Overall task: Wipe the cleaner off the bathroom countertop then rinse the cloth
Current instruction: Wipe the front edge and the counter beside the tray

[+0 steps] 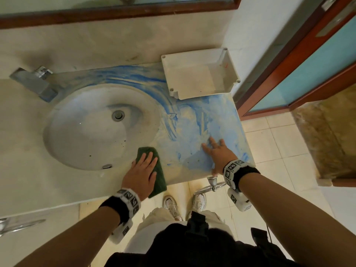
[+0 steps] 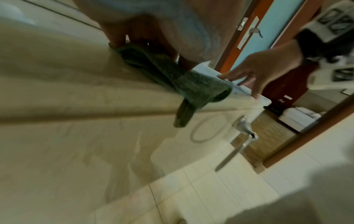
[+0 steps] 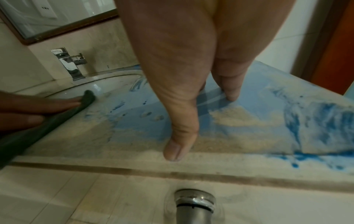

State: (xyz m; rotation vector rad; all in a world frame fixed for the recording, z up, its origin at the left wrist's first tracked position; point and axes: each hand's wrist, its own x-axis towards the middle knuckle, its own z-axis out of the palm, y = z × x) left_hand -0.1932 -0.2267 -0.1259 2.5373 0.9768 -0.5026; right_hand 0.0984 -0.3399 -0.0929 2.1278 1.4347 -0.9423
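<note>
A dark green cloth [image 1: 159,170] lies on the beige countertop [image 1: 48,180] at the sink's front right rim, one end hanging over the front edge [image 2: 184,115]. My left hand [image 1: 143,170] presses flat on it with straight fingers. Blue cleaner [image 1: 192,120] is smeared across the counter right of the sink and along the back of the basin. My right hand [image 1: 216,151] rests flat on the smeared patch, fingers spread, thumb [image 3: 178,145] near the front edge. The round white sink [image 1: 86,132] has a drain [image 1: 118,115], and the chrome faucet [image 1: 36,81] stands at its back left.
A white plastic box [image 1: 198,74] sits open on the counter's back right corner by the wall. A chrome towel ring [image 1: 210,186] hangs below the front edge. A brown-framed mirror [image 1: 115,10] runs above. A glass door [image 1: 308,64] stands to the right.
</note>
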